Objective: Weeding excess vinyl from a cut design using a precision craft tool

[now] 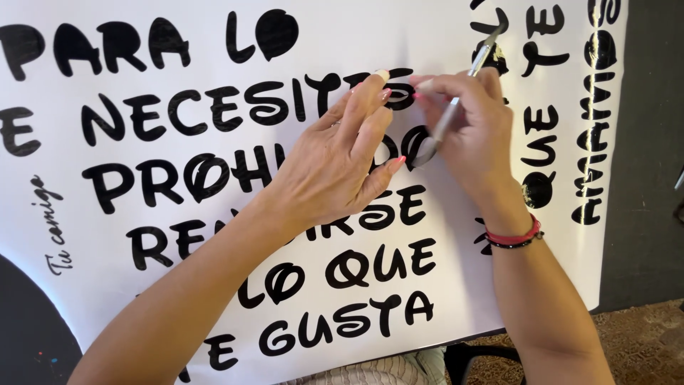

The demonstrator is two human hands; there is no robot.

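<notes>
While the left hand [335,167] presses its fingertips flat onto the large white sheet with glossy black cut-out lettering [214,64], the right hand [474,135] works a slim silver-handled pointed tool [463,89] at one black letter in the middle of the sheet. The right fingers are closed around the tool's shaft in a pen-like pinch, tip angled down toward the left hand; the left fingers are loosely spread and hold nothing, only steadying the sheet. Judging by this, the step in hand is picking at a letter's edge with the tip, which calls for a small, shallow lift without dragging neighbouring letters. A red and black beaded bracelet [514,239] sits on the right wrist. The sheet's right edge meets a dark surface [648,178], and its lower edge ends near the person; open white margin lies along the right side.
</notes>
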